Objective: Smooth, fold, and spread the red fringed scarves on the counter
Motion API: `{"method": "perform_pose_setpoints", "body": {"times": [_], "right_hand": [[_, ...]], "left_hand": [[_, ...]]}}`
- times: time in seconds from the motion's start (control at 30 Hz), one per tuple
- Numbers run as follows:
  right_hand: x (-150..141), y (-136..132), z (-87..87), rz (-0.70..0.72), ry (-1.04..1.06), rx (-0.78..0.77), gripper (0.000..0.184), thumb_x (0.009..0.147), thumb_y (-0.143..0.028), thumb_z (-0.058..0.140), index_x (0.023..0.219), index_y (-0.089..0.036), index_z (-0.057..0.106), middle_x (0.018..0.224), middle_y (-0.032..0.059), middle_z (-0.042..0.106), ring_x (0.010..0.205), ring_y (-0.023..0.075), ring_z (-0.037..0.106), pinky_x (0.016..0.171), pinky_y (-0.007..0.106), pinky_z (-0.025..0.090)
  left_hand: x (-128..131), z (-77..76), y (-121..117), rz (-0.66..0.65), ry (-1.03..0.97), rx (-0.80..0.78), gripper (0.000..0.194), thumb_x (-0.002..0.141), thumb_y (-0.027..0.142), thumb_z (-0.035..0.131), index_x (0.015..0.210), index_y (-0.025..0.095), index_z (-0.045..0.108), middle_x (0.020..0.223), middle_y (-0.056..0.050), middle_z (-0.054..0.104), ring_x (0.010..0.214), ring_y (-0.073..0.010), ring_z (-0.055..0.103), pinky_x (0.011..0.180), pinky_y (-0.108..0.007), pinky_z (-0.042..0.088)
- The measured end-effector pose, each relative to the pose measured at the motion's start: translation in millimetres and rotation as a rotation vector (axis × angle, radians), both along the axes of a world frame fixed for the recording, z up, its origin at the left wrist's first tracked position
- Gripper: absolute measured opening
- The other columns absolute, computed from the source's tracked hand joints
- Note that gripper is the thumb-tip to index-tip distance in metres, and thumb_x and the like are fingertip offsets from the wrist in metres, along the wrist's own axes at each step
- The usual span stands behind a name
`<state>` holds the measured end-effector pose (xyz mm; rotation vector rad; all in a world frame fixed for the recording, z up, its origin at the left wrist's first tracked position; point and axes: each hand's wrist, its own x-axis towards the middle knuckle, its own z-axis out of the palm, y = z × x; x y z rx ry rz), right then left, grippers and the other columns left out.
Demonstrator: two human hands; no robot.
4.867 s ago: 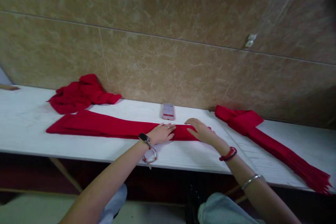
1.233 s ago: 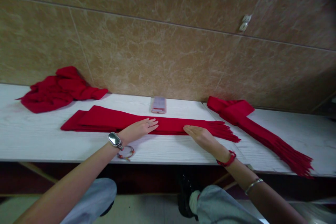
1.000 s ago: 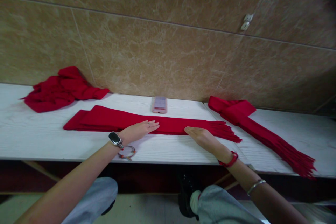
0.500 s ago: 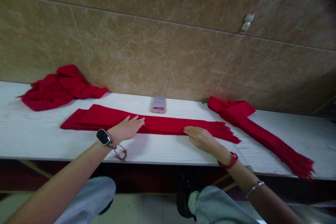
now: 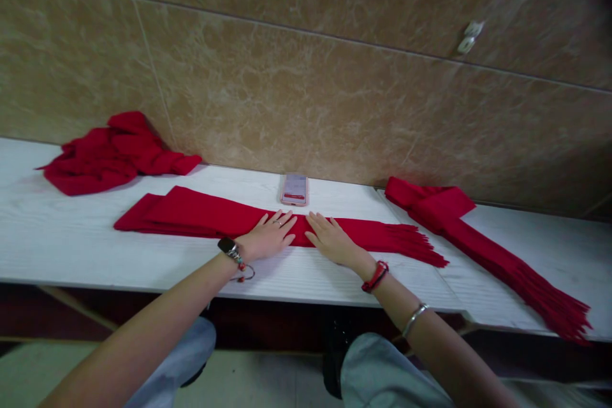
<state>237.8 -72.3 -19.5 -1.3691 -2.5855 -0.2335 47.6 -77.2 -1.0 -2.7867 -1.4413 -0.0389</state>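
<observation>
A red scarf (image 5: pixel 201 213) lies lengthwise on the white table, folded into a long strip, its fringe toward the right. My left hand (image 5: pixel 268 236) rests flat on the scarf's middle, fingers spread. Just right of it, my right hand (image 5: pixel 332 239) also lies flat on the fabric with its fingers stretched out. The two hands are close together but apart. Layered folds show at the scarf's left end, and part of the cloth is hidden beneath my palms.
A crumpled red cloth (image 5: pixel 112 156) lies at the back left. A phone (image 5: pixel 295 190) sits near the wall behind the scarf. On the right, another fringed red scarf (image 5: pixel 482 245) lies at a slant. The tiled wall (image 5: pixel 268 95) borders the white table (image 5: pixel 157 268).
My left hand has slid right along the scarf and my right hand has moved left, bringing them close together at the middle. The fingers of my right hand are more spread now.
</observation>
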Motion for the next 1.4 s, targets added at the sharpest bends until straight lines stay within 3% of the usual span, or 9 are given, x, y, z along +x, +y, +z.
{"method": "perform_pose_setpoints", "body": {"times": [0.17, 0.37, 0.53, 0.67, 0.83, 0.97, 1.1, 1.27, 1.4], "right_hand": [[6.5, -1.3, -0.5, 0.006, -0.011, -0.029, 0.047, 0.092, -0.031, 0.029, 0.133, -0.007, 0.035, 0.139, 0.0171, 0.034, 0.128, 0.0266, 0.030, 0.100, 0.048, 0.032], [-7.1, -1.6, 8.7, -0.028, -0.059, -0.046, 0.048, 0.093, -0.031, 0.025, 0.134, -0.008, 0.033, 0.141, 0.0169, 0.031, 0.130, 0.0279, 0.027, 0.099, 0.054, 0.029], [2.5, -2.7, 6.7, -0.038, -0.109, -0.043, 0.048, 0.093, -0.031, 0.024, 0.135, -0.009, 0.031, 0.141, 0.0155, 0.029, 0.130, 0.0266, 0.026, 0.100, 0.050, 0.030], [47.5, -1.6, -2.7, -0.094, -0.149, -0.001, 0.048, 0.092, -0.029, 0.024, 0.135, -0.009, 0.032, 0.140, 0.0170, 0.031, 0.128, 0.0280, 0.030, 0.097, 0.050, 0.035], [132.4, 1.1, -18.2, -0.089, -0.305, 0.092, 0.042, 0.090, -0.019, 0.025, 0.128, -0.015, 0.043, 0.140, 0.0148, 0.033, 0.128, 0.0289, 0.029, 0.092, 0.053, 0.039], [191.5, 2.2, -26.1, -0.181, -0.414, 0.046, 0.042, 0.089, -0.016, 0.025, 0.122, -0.016, 0.050, 0.140, 0.0147, 0.032, 0.129, 0.0302, 0.027, 0.089, 0.055, 0.040], [224.8, 2.2, -26.4, -0.320, -0.420, -0.028, 0.043, 0.090, -0.021, 0.022, 0.123, -0.020, 0.050, 0.139, 0.0129, 0.036, 0.126, 0.0288, 0.033, 0.086, 0.055, 0.043], [204.3, 8.3, -2.2, -0.506, -0.339, 0.002, 0.046, 0.090, -0.031, 0.020, 0.124, -0.017, 0.049, 0.132, 0.0173, 0.044, 0.121, 0.0340, 0.040, 0.082, 0.064, 0.040], [118.0, 17.3, 25.9, -0.379, -0.125, 0.087, 0.049, 0.091, -0.033, 0.021, 0.130, -0.011, 0.040, 0.137, 0.0184, 0.036, 0.128, 0.0313, 0.028, 0.095, 0.059, 0.031]], "left_hand": [[-3.5, 2.8, 0.3, 0.011, -0.020, -0.036, 0.051, 0.092, 0.035, 0.024, 0.137, 0.013, 0.026, 0.144, -0.014, 0.023, 0.132, -0.0300, 0.019, 0.101, -0.052, 0.023], [1.0, 2.3, 2.0, 0.051, -0.082, -0.046, 0.052, 0.088, 0.036, 0.030, 0.136, 0.014, 0.031, 0.142, -0.016, 0.026, 0.128, -0.0418, 0.020, 0.091, -0.066, 0.022], [0.0, 5.6, 0.2, 0.106, -0.079, -0.145, 0.059, 0.086, 0.043, 0.030, 0.139, 0.017, 0.023, 0.146, -0.010, 0.017, 0.132, -0.0373, 0.010, 0.098, -0.063, 0.013], [-1.4, 7.5, -1.1, 0.106, -0.104, -0.171, 0.059, 0.086, 0.043, 0.031, 0.140, 0.020, 0.023, 0.147, -0.008, 0.014, 0.133, -0.0347, 0.007, 0.100, -0.061, 0.010], [-1.9, 7.5, -1.1, 0.107, -0.153, -0.177, 0.058, 0.085, 0.042, 0.033, 0.138, 0.021, 0.028, 0.146, -0.007, 0.018, 0.133, -0.0360, 0.009, 0.100, -0.062, 0.010], [-1.1, 9.3, -0.5, 0.114, -0.174, -0.214, 0.059, 0.084, 0.041, 0.035, 0.138, 0.020, 0.027, 0.146, -0.007, 0.017, 0.133, -0.0365, 0.008, 0.099, -0.062, 0.009], [0.2, 14.0, -1.6, 0.132, -0.142, -0.252, 0.060, 0.085, 0.041, 0.033, 0.140, 0.019, 0.023, 0.147, -0.007, 0.013, 0.133, -0.0346, 0.006, 0.101, -0.061, 0.008], [1.3, 17.1, -3.1, 0.141, -0.099, -0.285, 0.062, 0.085, 0.042, 0.031, 0.141, 0.018, 0.019, 0.147, -0.006, 0.010, 0.134, -0.0328, 0.004, 0.102, -0.060, 0.006], [0.0, 18.8, -2.3, 0.116, -0.078, -0.293, 0.063, 0.086, 0.047, 0.028, 0.141, 0.018, 0.018, 0.148, -0.006, 0.009, 0.134, -0.0313, 0.004, 0.103, -0.058, 0.007]]}}
